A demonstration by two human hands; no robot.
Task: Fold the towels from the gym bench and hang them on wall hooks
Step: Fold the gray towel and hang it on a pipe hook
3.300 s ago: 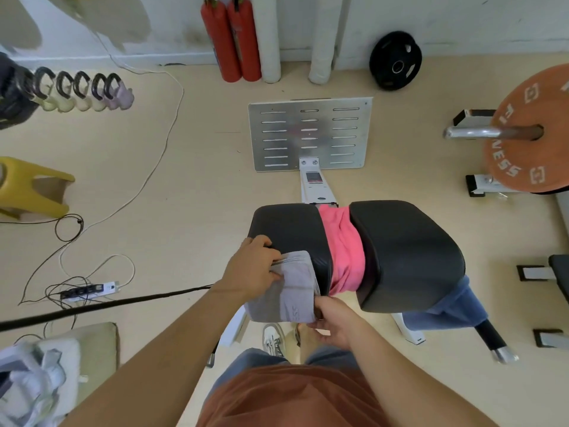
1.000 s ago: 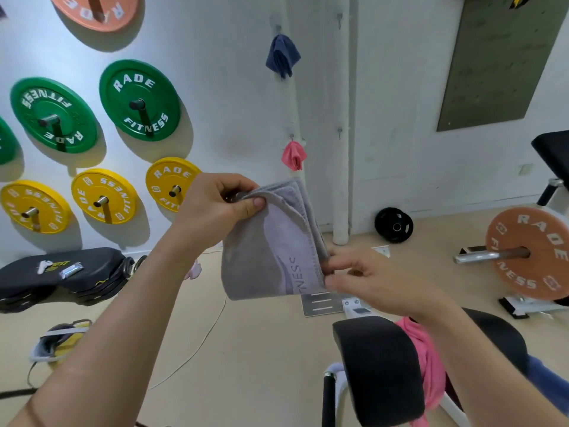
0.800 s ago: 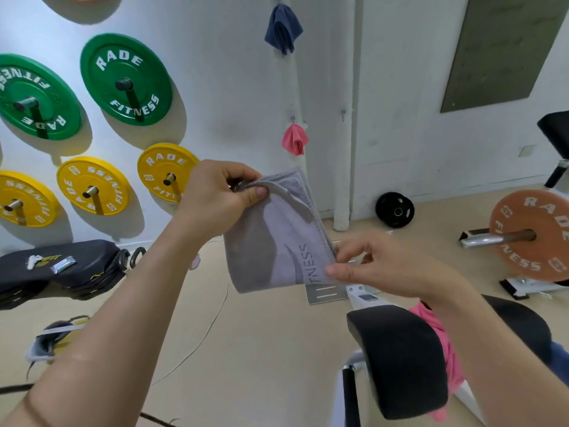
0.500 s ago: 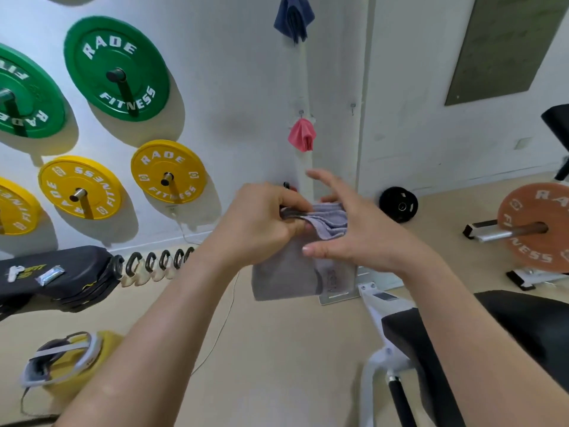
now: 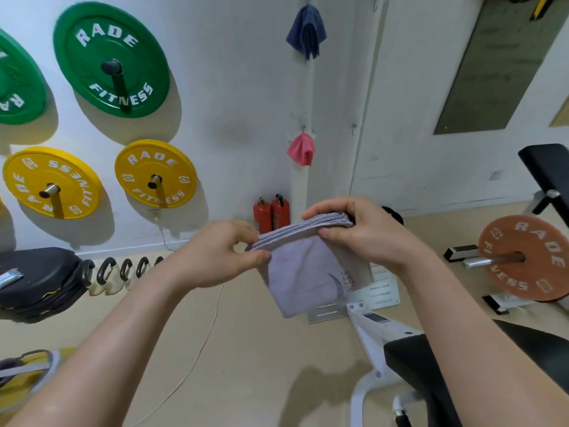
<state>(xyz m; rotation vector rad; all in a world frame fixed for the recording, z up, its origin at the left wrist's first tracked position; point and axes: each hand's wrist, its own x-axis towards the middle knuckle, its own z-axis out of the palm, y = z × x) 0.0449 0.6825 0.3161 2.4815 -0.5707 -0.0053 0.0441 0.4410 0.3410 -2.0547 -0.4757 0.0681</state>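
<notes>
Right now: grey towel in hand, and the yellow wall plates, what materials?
Grey towel: soft woven cloth, probably terry or microfibre; ribbed stacked edges, limp drape, matte. Yellow plates: likely rubber-coated bumpers; matte colour, moulded white lettering, metal hub. Core unseen.

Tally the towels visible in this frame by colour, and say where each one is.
Grey towel: 1, folded, held by the left hand and right hand
Pink towel: 1, hanging on a wall hook
Blue towel: 1, hanging on a higher wall hook
Total: 3 towels
</notes>
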